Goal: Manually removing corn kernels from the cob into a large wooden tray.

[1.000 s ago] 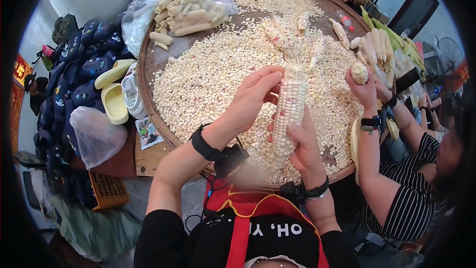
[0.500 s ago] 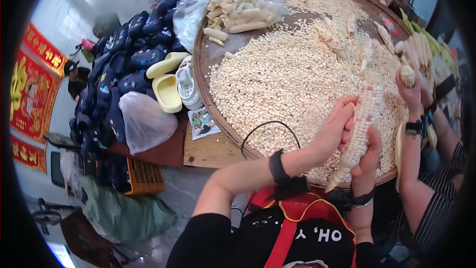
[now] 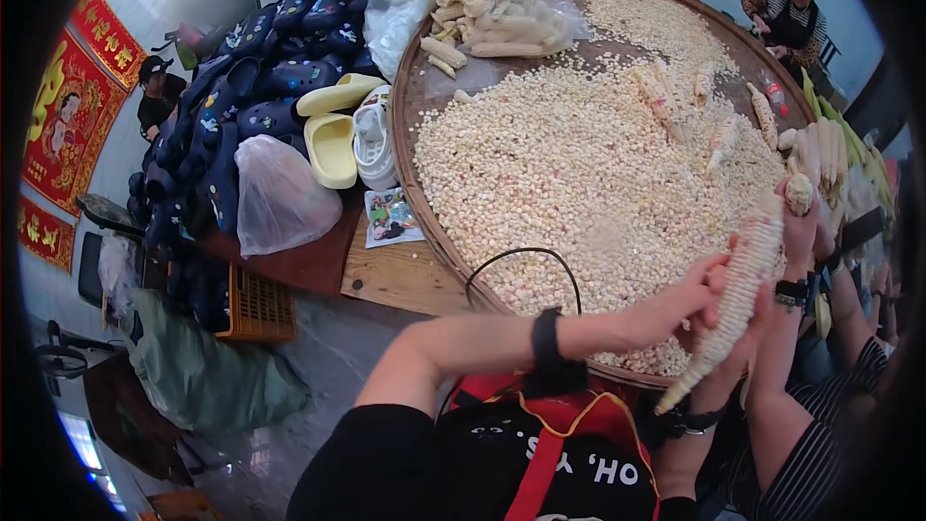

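Note:
A long, pale ear of corn (image 3: 735, 294) slants across the near right rim of a big round woven tray (image 3: 422, 195), its tapered end toward me. My right hand (image 3: 745, 336) is wrapped round it from behind, partly hidden by the ear. On its left side, my left hand (image 3: 702, 291) presses curled fingers against the rows of kernels. Loose kernels (image 3: 550, 174) in white and reddish tones cover much of the tray. Several more ears (image 3: 723, 143) lie on them toward the right.
Bagged cobs (image 3: 506, 19) sit at the tray's far left. A co-worker's hand (image 3: 799, 222) holds another ear close on my right. Dark blue clogs (image 3: 280, 82), yellow clogs (image 3: 331, 150) and a clear plastic bag (image 3: 275, 198) are piled left. A black cable loop (image 3: 526, 252) crosses the near rim.
Both my hands and the ear of corn have shifted right and toward me. The view has swung slightly, and the far seated person now shows more fully.

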The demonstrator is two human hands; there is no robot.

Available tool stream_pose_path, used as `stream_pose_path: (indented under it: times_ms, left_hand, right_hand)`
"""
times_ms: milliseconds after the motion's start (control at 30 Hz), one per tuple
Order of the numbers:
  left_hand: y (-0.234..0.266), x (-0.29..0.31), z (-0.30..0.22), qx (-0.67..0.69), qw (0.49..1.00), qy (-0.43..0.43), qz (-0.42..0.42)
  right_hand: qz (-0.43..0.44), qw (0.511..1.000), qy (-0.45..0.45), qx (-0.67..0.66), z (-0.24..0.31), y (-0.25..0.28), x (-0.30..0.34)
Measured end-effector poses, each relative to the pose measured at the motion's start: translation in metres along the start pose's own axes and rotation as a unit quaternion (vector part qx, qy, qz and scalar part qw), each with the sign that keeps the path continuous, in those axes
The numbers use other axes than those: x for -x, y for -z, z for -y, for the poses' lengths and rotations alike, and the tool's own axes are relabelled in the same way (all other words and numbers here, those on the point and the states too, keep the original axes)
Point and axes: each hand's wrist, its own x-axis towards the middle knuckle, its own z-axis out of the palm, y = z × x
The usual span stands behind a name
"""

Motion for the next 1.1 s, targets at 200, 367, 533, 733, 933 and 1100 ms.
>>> stream_pose_path:
  times_ms: [200, 367, 533, 733, 933, 1100]
  left_hand:
    - [0.041, 0.038, -0.039, -0.241, 0.966, 0.096, -0.014]
    - [0.053, 0.122, -0.066, -0.283, 0.935, 0.192, -0.096]
    - [0.008, 0.208, -0.149, -0.461, 0.852, 0.089, -0.233]
    - [-0.075, 0.286, -0.207, -0.646, 0.652, -0.061, -0.391]
    - [-0.095, 0.294, -0.217, -0.702, 0.641, -0.092, -0.296]
    - [-0.035, 0.193, -0.182, -0.491, 0.861, -0.091, -0.098]
  right_hand:
    - [-0.119, 0.969, -0.211, 0.053, -0.028, 0.032, 0.000]
    - [-0.077, 0.969, -0.183, 0.146, -0.034, 0.015, 0.006]
    - [-0.119, 0.970, -0.184, 0.101, -0.027, 0.024, 0.002]
    - [-0.051, 0.971, -0.198, 0.120, -0.015, 0.016, 0.005]
    - [0.002, 0.977, -0.190, 0.100, 0.002, -0.007, 0.011]
    - [-0.021, 0.986, -0.108, 0.126, -0.012, 0.008, 0.014]
